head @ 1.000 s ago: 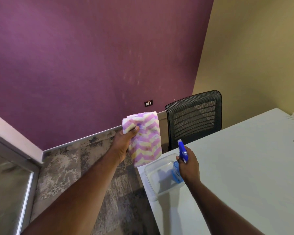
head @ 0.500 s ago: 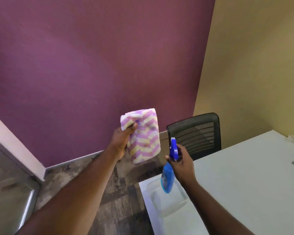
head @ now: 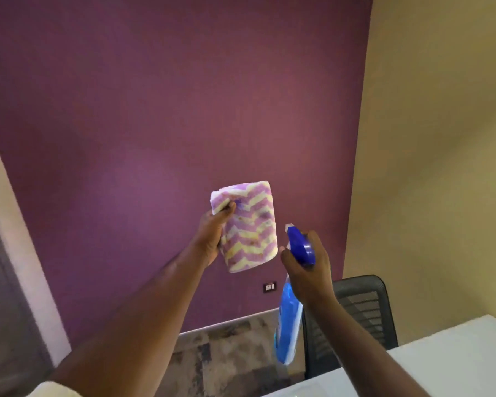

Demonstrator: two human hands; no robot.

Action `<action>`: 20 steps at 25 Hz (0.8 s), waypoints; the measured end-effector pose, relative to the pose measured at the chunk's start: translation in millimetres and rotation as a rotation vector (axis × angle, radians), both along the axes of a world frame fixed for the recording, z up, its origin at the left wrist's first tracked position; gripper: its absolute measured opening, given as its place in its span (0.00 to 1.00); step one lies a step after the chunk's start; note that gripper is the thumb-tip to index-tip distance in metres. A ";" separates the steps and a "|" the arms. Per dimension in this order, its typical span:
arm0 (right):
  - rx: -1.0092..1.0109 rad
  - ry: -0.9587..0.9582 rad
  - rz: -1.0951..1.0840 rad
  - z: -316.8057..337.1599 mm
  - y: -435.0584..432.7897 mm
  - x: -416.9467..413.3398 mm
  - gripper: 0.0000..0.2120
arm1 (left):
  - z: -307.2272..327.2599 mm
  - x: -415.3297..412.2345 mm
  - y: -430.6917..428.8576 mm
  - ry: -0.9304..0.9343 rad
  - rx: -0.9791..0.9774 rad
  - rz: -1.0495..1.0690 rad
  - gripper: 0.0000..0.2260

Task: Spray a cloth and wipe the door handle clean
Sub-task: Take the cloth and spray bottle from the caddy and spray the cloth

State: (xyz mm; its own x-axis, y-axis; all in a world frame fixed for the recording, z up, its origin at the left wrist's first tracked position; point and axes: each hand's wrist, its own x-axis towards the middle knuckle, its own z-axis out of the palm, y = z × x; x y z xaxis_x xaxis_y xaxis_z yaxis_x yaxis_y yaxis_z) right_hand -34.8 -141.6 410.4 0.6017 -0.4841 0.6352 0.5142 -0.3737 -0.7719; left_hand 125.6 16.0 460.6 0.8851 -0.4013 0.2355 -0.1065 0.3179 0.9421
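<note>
A folded cloth (head: 249, 224) with purple and yellow zigzags hangs upright in front of the purple wall, pinched at its left edge by my left hand (head: 212, 236). Just to its right, my right hand (head: 307, 270) grips a blue spray bottle (head: 291, 319) by the neck. The bottle's dark blue trigger head (head: 299, 246) has its nozzle facing the cloth, a short gap away. The bottle's body hangs down below my hand. No door handle shows in this view.
A black mesh office chair (head: 358, 316) stands behind the white table (head: 453, 356) at the lower right. A wall socket (head: 269, 287) sits low on the purple wall. A door frame (head: 17, 253) runs up the left edge. Patterned grey carpet (head: 229, 351) covers the floor.
My right hand has lifted the spray bottle out of the clear tub on the table and raised it beside the cloth. Both hands and the view have risen; the tub has dropped out of sight.
</note>
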 end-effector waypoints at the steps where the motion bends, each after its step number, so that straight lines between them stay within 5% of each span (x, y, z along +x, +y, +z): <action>1: -0.017 -0.019 0.009 14.7 5.4 -1.9 0.12 | 10.5 0.8 4.0 -0.017 -0.004 0.002 0.15; 14: -0.132 0.035 -0.002 118.5 47.2 -16.7 0.04 | 88.1 4.1 52.8 -0.147 -0.007 0.029 0.23; 20: -0.131 0.095 -0.045 126.2 50.3 -14.7 0.09 | 85.9 8.1 57.9 -0.146 -0.018 0.023 0.27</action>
